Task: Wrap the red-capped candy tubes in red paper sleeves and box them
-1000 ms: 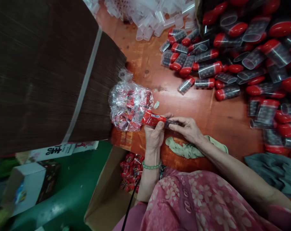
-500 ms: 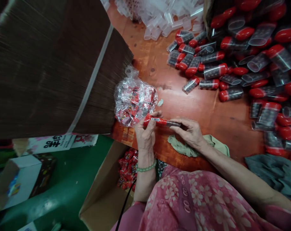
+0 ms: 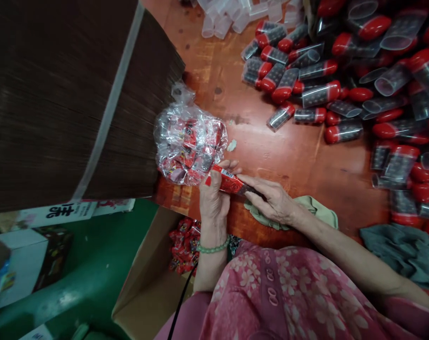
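Observation:
A slim red packet (image 3: 230, 182) with a barcode and a dark end slants between my hands over the table edge. Its upper left end is gripped between the thumb and fingers of my left hand (image 3: 214, 198). My right hand (image 3: 271, 198) pinches the dark end, its fingers partly covering it. Just beyond my left hand, a clear plastic bag (image 3: 191, 137) holds red wrapped pieces. A pale green cloth (image 3: 315, 210) lies partly beneath my right hand and forearm.
Red-capped clear tubes (image 3: 319, 97) with dark contents pile up on the right. Frosted tubes (image 3: 243, 16) lie at the back. A tall dark strapped stack (image 3: 69, 94) stands left. An open carton (image 3: 143, 274) with red packets (image 3: 184, 245) sits below. A grey-green cloth (image 3: 398, 248) lies right.
The packet has rolled and tilted, so its broad printed face and barcode show more. Both hands keep hold of it. The whole view has shifted slightly.

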The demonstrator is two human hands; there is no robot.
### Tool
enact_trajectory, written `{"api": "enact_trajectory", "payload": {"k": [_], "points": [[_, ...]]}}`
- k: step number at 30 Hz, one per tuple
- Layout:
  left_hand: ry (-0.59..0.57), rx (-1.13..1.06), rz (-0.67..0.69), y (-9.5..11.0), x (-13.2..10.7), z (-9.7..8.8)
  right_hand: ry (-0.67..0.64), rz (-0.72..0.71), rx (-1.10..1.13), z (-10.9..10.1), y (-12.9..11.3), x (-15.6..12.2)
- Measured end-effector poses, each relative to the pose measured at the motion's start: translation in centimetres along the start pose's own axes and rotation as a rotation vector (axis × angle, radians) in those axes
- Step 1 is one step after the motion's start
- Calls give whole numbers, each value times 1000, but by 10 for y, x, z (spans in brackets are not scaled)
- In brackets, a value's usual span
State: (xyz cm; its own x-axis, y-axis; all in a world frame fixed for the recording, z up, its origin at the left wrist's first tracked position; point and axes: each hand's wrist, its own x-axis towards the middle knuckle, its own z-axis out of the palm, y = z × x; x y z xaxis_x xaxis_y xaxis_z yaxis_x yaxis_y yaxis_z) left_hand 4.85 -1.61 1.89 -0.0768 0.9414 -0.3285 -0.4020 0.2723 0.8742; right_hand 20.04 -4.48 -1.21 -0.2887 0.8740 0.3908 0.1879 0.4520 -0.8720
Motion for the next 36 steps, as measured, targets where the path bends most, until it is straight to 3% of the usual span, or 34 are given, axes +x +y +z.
{"api": "enact_trajectory", "payload": {"k": [4, 9, 16, 23, 27, 31, 36], "points": [[-68, -18, -53, -9, -10, -3, 27, 10, 18, 1, 1, 0], [91, -64, -71, -23, -9, -4, -9, 78, 38, 1, 1, -2], [96, -105, -97, -28, -10, 8, 20, 290, 115, 0, 1, -2], [76, -143, -115, -29, 0, 9, 80, 81, -79, 8, 7, -4], [113, -147, -83, -33, 3, 7, 80, 68, -139, 10, 9, -5], [95, -155, -90, -38, 2, 4, 88, 187, -25, 7, 8, -3], [-22, -120, -131, -36, 1, 4, 25, 461, 340, 2, 7, 0]]}}
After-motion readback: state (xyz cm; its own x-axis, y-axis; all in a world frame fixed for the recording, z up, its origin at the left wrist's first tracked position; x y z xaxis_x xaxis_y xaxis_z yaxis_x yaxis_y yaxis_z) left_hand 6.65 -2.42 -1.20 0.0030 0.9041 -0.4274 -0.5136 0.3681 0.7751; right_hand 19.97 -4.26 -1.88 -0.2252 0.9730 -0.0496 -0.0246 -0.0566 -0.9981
